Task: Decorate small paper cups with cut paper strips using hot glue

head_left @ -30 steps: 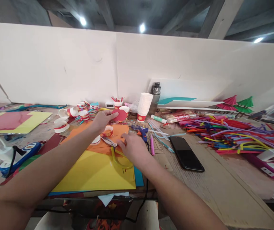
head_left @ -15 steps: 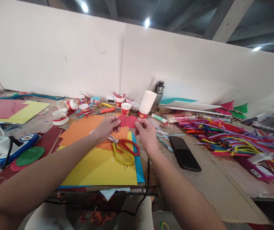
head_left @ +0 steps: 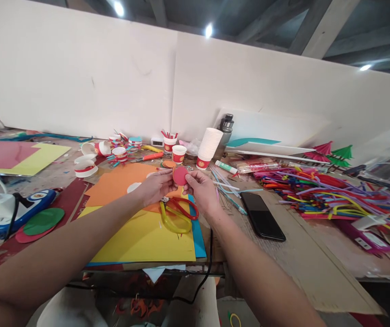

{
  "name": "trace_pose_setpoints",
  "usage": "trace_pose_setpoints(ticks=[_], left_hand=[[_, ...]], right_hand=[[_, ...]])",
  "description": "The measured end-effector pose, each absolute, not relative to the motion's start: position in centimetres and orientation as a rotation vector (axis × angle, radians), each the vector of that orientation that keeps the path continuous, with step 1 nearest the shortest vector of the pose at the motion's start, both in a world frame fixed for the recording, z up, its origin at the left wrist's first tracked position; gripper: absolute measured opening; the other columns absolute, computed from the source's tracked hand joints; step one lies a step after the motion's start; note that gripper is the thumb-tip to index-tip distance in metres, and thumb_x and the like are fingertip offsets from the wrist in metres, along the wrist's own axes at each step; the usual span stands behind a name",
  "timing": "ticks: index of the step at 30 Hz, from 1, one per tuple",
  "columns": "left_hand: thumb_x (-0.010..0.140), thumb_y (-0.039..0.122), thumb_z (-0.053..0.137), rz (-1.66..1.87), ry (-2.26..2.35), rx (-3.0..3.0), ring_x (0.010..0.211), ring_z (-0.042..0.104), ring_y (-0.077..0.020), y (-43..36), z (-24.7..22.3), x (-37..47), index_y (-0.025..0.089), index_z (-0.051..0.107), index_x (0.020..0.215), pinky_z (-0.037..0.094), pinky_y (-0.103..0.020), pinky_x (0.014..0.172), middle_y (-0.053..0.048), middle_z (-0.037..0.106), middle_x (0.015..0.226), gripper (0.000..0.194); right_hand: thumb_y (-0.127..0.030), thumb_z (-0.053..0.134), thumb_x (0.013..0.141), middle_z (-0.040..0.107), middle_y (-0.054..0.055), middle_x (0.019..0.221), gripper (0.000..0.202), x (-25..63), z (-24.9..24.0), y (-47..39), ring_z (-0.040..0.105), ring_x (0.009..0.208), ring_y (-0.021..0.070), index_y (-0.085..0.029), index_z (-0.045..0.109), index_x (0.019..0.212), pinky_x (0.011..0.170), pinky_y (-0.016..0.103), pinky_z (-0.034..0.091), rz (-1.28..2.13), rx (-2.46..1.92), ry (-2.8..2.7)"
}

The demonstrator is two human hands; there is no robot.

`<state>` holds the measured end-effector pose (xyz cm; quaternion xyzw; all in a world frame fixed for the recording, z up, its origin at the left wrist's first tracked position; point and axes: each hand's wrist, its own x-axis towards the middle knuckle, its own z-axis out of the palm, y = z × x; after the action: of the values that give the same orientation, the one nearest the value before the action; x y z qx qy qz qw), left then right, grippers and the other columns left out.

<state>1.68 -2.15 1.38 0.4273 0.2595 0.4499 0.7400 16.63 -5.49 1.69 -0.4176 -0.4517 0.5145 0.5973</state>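
Note:
A red paper circle (head_left: 181, 175) is held up over the table between my two hands. My right hand (head_left: 200, 190) pinches its right edge with thumb and fingers. At the left edge, my left hand (head_left: 158, 185) has its fingers closed on the paper, where a thin orange-brown rim shows. How many layers are there, I cannot tell. Below the hands lie scissors (head_left: 180, 213) with red and yellow handles, on yellow paper (head_left: 140, 240) and orange paper (head_left: 108, 186).
Paper cups stand behind, including a tall stack (head_left: 210, 143) near a dark bottle (head_left: 227, 125). A black phone (head_left: 262, 215) lies to the right, with many pipe cleaners (head_left: 334, 193) beyond it. Green circles (head_left: 44, 221) and a blue-and-white device (head_left: 27, 211) are at left.
Two red circles were side by side, one edge in each hand. My hands have come closer together, and now a single red circle shows between them.

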Motion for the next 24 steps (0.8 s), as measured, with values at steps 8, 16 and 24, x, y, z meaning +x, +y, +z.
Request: trace_pose_setpoints(ticks=[8,16,24], left_hand=[[0.079,0.020,0.066,0.936,0.558,0.908,0.073,0.061,-0.0134,-2.5,1.3,2.0,0.014,0.069,0.086,0.049,-0.025,0.068,-0.007,0.067,0.081,0.009],[0.068,0.033,0.082,1.166,0.712,0.941,0.052,0.051,-0.0060,-1.9,1.2,1.0,0.014,0.059,0.077,0.043,-0.020,0.052,0.002,0.060,0.066,0.031],[0.064,0.031,0.081,1.096,0.661,1.008,0.063,0.066,-0.0147,-3.1,1.9,1.6,0.016,0.056,0.079,0.045,-0.025,0.057,-0.001,0.067,0.068,0.033]], right_hand=[[-0.041,0.071,0.067,0.056,-0.007,0.053,0.028,16.1,0.8,-5.3,0.051,0.047,0.0082,-0.019,0.058,0.079,0.045,0.021,0.048,1.176,-1.018,-1.069],[-0.040,0.065,0.074,0.056,-0.005,0.066,0.025,17.1,1.6,-5.1,0.054,0.055,0.0097,-0.020,0.053,0.082,0.054,0.024,0.051,0.927,-1.021,-0.976],[-0.015,0.050,0.087,0.060,0.009,0.103,0.014,17.3,2.5,-7.1,0.059,0.102,0.0198,-0.021,0.063,0.088,0.088,0.035,0.050,0.061,-1.134,-1.617]])
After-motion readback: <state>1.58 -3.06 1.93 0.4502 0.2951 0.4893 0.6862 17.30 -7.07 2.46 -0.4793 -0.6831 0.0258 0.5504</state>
